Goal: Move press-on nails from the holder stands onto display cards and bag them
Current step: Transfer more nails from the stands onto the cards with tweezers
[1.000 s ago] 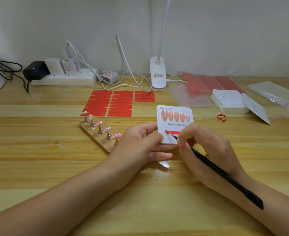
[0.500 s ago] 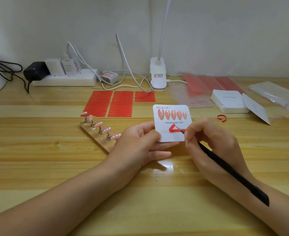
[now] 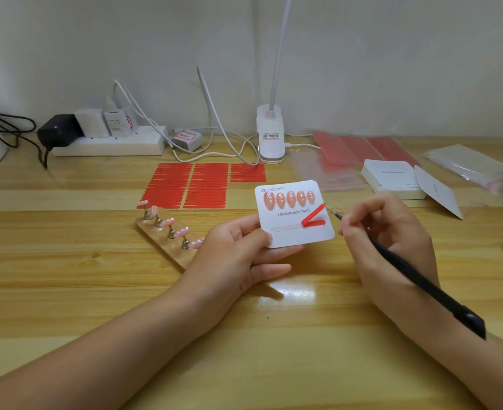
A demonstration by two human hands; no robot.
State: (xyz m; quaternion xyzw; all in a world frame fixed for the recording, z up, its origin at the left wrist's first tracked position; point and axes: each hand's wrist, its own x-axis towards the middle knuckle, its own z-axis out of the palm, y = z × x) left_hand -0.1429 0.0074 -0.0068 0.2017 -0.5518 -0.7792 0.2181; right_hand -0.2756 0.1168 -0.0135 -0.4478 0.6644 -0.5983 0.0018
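While the left hand (image 3: 238,250) pinches the upright card (image 3: 294,214), the right hand (image 3: 389,232) grips tweezers (image 3: 416,279).

Counts on the tabletop (image 3: 66,291)

One display card (image 3: 296,232) carries five peach nails (image 3: 290,199); one holder stand (image 3: 167,241) carries five more nails (image 3: 167,222). Three red strip sheets (image 3: 208,184) lie behind, plus one card stack (image 3: 392,179) and one black tool (image 3: 422,282).
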